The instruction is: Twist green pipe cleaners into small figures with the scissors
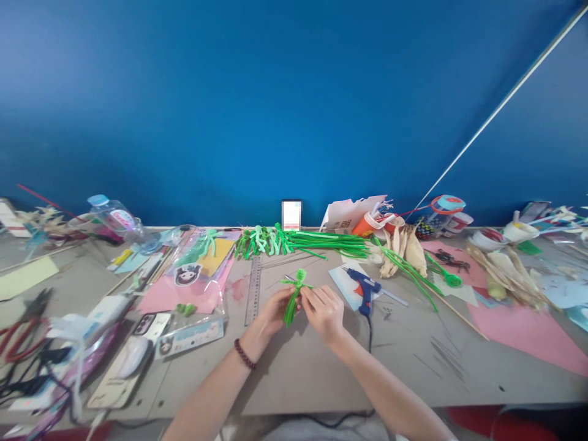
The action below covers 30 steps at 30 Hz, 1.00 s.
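Both my hands meet at the middle of the table over a small figure of twisted green pipe cleaners [294, 294]. My left hand [271, 312], with a dark bead bracelet on its wrist, pinches the figure from the left. My right hand [324, 311] is closed on it from the right. The figure's looped top sticks up above my fingers and its strands hang down between my hands. A metal ruler [253, 291] lies just left of my left hand. A blue glue gun [364, 288] rests just right of my right hand, its cord running toward me.
A heap of green pipe cleaners [316, 242] lies at the back, with a phone [291, 214] standing against the blue wall. Pink paper [528, 331], dried husks [505, 269] and cups fill the right. Packets, a computer mouse [133, 356], red-handled pliers [22, 331] and a bottle [114, 217] crowd the left.
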Tool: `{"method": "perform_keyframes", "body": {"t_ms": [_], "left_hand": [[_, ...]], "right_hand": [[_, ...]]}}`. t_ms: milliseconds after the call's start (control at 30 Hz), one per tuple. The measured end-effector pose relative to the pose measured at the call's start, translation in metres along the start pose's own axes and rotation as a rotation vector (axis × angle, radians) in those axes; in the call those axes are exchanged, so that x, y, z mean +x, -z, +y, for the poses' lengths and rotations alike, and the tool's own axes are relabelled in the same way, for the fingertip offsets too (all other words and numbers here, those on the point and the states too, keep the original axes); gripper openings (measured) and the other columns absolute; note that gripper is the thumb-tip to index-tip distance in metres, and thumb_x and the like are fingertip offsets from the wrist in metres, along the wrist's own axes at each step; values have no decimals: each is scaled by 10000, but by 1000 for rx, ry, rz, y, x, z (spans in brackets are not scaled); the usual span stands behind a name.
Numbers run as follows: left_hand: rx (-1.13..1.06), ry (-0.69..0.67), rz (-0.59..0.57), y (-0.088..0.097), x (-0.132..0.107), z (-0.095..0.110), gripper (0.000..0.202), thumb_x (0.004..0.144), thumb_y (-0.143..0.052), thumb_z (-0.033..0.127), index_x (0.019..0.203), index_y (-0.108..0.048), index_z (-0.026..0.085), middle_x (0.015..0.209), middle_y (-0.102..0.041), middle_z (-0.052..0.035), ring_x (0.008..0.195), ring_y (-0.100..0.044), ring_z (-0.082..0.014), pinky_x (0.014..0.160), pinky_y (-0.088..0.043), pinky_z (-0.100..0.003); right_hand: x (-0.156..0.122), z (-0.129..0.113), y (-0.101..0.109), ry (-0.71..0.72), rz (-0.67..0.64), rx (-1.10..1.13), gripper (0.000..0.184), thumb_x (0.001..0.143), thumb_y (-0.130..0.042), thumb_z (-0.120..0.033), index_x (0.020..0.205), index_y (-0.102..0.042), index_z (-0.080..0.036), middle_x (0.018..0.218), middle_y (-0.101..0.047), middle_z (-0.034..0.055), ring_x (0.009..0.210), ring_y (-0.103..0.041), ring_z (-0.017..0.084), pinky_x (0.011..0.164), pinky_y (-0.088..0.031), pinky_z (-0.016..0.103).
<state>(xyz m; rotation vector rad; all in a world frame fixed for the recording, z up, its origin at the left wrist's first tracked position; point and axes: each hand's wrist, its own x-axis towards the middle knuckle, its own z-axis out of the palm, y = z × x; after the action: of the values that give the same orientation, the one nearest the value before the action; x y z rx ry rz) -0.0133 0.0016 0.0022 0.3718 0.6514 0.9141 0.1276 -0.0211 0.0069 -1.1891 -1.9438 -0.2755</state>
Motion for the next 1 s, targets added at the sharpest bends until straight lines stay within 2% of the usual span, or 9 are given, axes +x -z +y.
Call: {"method": "perform_keyframes", "body": {"t_ms": [133,233,333,433,533,633,800,1000], "left_hand": [[8,2,-55,-2,0,0,180,632,-746,223,645,-591,133,539,-522,24,488,-474,-68,512,-375,-198],[93,-142,5,-5,0,-1,185,626,-757,219,695,-604,142,572,-546,25,488,-472,-62,494,-349,-191],[222,-325,70,-7,1,-2,203,611,-772,249,715,-627,152,616,-584,21,515,-502,-72,524,-378,-203],[324,-453,137,-7,3,-4,197,601,-778,275,708,-661,159,679,-629,1,577,-549,-96,591,-425,-226],[404,-524,182,-3,8,-8,216,563,-797,271,711,-687,158,735,-665,-31,674,-593,-135,669,-458,-253],[446,-553,174,2,12,-12,265,548,-805,262,764,-691,160,764,-679,-41,713,-613,-150,702,-476,-270],[534,-612,193,8,15,-17,259,614,-758,323,787,-674,149,778,-682,-56,706,-625,-160,695,-492,-288],[916,-765,280,0,2,-12,148,742,-648,298,798,-667,163,806,-676,-70,742,-618,-178,679,-483,-290]], "right_hand": [[0,0,-1,-15,10,31,197,876,-485,-170,844,-678,-185,607,-615,40,612,-524,158,612,-376,283],[1,1,-3,-62,9,70,200,878,-484,-179,815,-673,-184,597,-608,38,611,-528,157,620,-386,277],[2,1,-3,-122,0,101,192,879,-483,-188,821,-666,-183,628,-628,39,623,-547,157,630,-397,271],[2,0,-4,-187,-17,129,183,880,-485,-204,826,-659,-185,676,-651,39,646,-575,155,643,-410,264],[1,1,-5,-251,-33,170,200,886,-467,-213,854,-662,-186,725,-665,44,675,-599,151,656,-426,253],[0,2,-7,-311,-49,231,213,886,-455,-212,884,-666,-185,765,-671,50,685,-607,145,647,-442,239],[-1,2,-9,-393,-91,334,211,880,-458,-214,887,-667,-185,770,-658,45,678,-601,145,624,-448,233],[-3,0,-12,-416,-107,350,208,868,-468,-199,894,-674,-188,733,-642,38,660,-591,155,641,-448,253]]}}
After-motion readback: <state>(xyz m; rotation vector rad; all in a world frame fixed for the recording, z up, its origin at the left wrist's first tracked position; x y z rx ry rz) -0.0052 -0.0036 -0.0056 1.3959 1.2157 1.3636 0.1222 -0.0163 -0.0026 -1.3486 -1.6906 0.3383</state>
